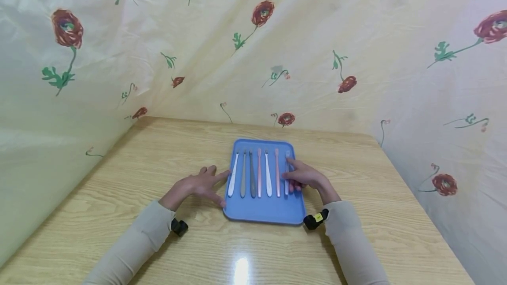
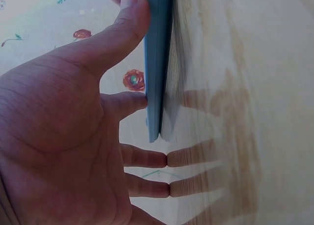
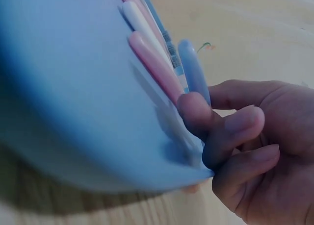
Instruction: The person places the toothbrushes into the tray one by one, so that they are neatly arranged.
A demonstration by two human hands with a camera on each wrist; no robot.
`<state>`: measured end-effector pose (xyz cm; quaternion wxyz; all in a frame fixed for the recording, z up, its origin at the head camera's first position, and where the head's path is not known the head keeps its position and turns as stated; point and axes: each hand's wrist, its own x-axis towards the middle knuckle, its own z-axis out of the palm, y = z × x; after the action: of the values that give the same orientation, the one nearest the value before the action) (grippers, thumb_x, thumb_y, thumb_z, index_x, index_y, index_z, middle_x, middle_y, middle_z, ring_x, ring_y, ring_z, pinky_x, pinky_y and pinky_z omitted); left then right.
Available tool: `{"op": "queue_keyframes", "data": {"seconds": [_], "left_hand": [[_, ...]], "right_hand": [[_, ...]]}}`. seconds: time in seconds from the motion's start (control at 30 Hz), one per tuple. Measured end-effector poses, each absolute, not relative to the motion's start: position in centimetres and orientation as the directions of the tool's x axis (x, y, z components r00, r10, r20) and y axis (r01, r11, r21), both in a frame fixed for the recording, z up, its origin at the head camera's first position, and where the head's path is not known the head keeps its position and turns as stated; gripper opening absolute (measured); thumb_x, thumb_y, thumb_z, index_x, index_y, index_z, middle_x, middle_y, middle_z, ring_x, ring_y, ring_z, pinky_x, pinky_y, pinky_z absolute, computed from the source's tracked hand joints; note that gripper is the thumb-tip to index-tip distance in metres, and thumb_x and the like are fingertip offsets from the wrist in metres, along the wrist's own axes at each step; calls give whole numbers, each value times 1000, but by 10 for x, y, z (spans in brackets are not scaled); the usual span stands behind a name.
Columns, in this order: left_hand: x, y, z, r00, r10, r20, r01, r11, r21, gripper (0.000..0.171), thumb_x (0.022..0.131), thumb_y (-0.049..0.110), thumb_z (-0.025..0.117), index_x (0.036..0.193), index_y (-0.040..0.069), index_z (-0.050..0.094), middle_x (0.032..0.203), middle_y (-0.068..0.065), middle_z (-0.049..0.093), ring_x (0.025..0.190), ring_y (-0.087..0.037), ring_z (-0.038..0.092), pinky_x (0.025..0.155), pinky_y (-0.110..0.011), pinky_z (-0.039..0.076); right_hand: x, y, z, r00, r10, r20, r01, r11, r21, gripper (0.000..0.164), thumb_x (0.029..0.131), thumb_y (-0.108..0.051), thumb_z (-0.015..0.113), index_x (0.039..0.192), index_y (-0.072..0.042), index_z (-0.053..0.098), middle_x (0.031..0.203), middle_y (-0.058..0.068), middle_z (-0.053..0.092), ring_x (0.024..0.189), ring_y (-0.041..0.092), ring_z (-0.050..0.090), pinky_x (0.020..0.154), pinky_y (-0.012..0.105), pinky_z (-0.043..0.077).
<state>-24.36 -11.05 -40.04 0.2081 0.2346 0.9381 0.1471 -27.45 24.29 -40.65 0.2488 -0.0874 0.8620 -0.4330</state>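
A blue tray (image 1: 265, 212) lies on the table with a row of several toothbrushes side by side, white, grey, dark grey and pink among them. At the row's right end is a light blue toothbrush (image 3: 195, 70); my right hand (image 1: 305, 175) pinches its handle, the other fingers curled at the tray's right rim. In the right wrist view a pink toothbrush (image 3: 154, 65) lies beside those fingers. Along the tray's left side my left hand (image 1: 203, 184) is spread, thumb and a fingertip touching the rim (image 2: 158, 63). Its remaining fingers are extended onto the table.
A wood-grain table (image 1: 166, 144) surrounds the tray. Flower-patterned cloth (image 1: 206, 56) hangs behind it and along both sides. Dark wrist cameras sit below each hand, the right-hand camera (image 1: 315, 220) close to the tray's lower right corner.
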Motion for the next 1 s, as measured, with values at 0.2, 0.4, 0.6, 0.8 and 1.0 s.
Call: {"op": "queue_keyframes", "data": {"seconds": [0.2, 0.4, 0.6, 0.8, 1.0], "left_hand": [[-244, -110, -399, -802, 504, -319, 385, 846, 370, 107, 79, 59, 77, 162, 23, 19, 162, -29, 16, 147, -52, 21, 103, -80, 29], [-242, -110, -401, -806, 499, -319, 379, 848, 369, 107, 79, 59, 76, 162, 24, 18, 163, -29, 15, 148, -52, 20, 104, -80, 28], [-241, -109, -402, -808, 497, -317, 380, 850, 366, 107, 79, 58, 77, 162, 24, 18, 162, -28, 17, 147, -52, 21, 103, -81, 28], [-242, -109, -402, -807, 499, -315, 388, 851, 355, 107, 79, 59, 77, 162, 25, 18, 161, -27, 19, 145, -48, 25, 103, -78, 32], [-242, -109, -402, -807, 501, -313, 387, 849, 360, 108, 78, 59, 77, 162, 25, 19, 160, -28, 21, 142, -46, 28, 101, -78, 33]], "right_hand": [[-274, 243, -406, -859, -373, -350, 43, 630, -776, 86, 102, -20, 56, 159, 1, -4, 58, -1, 59, 44, 7, 45, 44, 22, 32], [-276, 243, -410, -857, -377, -352, 34, 639, -768, 85, 102, -22, 56, 159, 2, -3, 58, -2, 58, 45, 7, 45, 45, 22, 34], [-275, 244, -408, -856, -381, -349, 36, 630, -775, 83, 103, -22, 53, 160, 1, -3, 58, -2, 58, 45, 7, 45, 45, 22, 34], [-271, 249, -402, -861, -367, -353, 66, 607, -792, 82, 103, -24, 54, 161, -3, -1, 58, -2, 59, 46, 6, 44, 45, 22, 32], [-270, 257, -396, -869, -365, -334, 75, 570, -818, 81, 104, -26, 52, 161, -4, -1, 59, -2, 59, 45, 7, 42, 46, 23, 30]]}}
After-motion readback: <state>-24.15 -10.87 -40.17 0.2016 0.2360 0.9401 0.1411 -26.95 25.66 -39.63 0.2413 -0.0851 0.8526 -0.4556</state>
